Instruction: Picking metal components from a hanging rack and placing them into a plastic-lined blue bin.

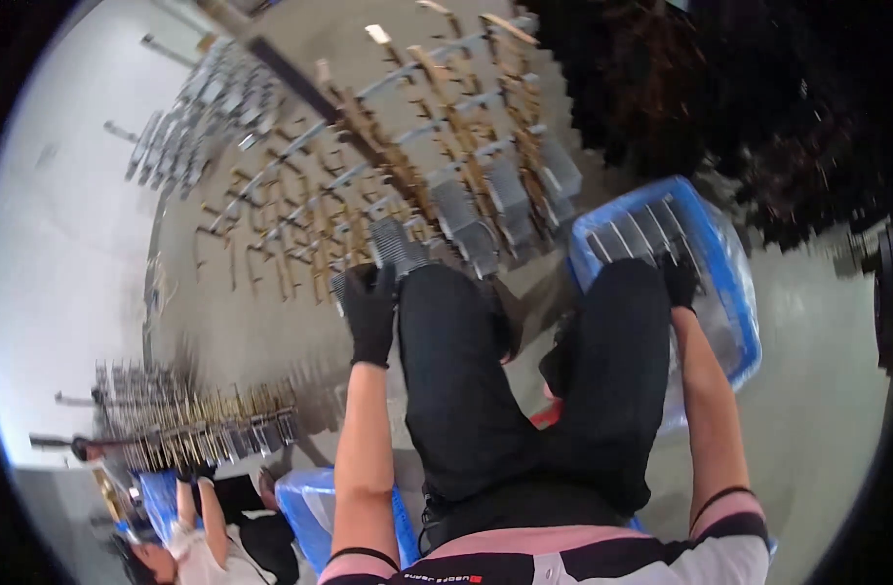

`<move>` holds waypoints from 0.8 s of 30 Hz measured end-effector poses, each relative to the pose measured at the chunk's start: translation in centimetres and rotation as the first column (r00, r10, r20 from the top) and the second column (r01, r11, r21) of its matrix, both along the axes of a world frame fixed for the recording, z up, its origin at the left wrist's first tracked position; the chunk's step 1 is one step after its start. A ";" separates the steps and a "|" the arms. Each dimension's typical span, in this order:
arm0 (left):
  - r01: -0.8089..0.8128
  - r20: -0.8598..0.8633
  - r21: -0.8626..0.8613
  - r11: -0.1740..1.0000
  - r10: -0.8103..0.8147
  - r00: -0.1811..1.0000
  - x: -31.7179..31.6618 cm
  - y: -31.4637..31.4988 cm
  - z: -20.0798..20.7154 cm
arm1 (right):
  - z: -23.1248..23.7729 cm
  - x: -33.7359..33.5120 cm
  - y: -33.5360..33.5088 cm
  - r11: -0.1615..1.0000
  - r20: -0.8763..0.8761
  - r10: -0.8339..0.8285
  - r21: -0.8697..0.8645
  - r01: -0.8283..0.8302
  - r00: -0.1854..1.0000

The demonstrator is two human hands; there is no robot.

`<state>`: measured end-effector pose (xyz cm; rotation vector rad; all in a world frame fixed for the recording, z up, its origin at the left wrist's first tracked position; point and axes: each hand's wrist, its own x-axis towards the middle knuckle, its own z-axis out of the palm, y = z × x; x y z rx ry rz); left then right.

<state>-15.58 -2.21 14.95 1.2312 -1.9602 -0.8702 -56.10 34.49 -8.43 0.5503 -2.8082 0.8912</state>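
Note:
My left hand (pixel 371 317), in a black glove, is at the lower part of a hanging rack (pixel 368 146), beside my left knee. Its fingers curl round a small grey ribbed metal piece (pixel 340 289), partly hidden by the glove. Just above it hangs a larger grey ribbed metal block (pixel 396 246). My right hand (pixel 678 281), gloved the same way, reaches into a blue plastic bin (pixel 688 195) to the right of my right knee. Its fingers touch grey metal pieces (pixel 641 232) lying there in rows; the glove and blur hide how they are bent.
More grey blocks (pixel 510 205) hang from the rack's brassy hooks. Another loaded rack (pixel 203 419) stands at left, where a seated co-worker (pixel 222 546) reaches up to it. A blue-lined bin (pixel 305 497) is by my left elbow. Dark bushy shapes (pixel 661 88) fill the upper right.

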 end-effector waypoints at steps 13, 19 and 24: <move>-0.170 0.375 -0.553 0.815 0.426 0.824 3.3 -7.9 -9.4 | 3.2 0.5 -3.3 0.713 0.368 0.590 -0.655 -0.250 0.719; -0.043 0.510 0.035 0.998 0.019 0.860 1.3 -8.9 -2.9 | 4.6 1.7 -1.4 0.682 0.641 0.500 -0.706 0.192 0.583; 0.088 0.497 0.186 0.979 -0.171 0.851 1.1 -10.5 -4.3 | 7.7 2.7 -1.6 0.584 0.736 0.493 -0.675 0.451 0.463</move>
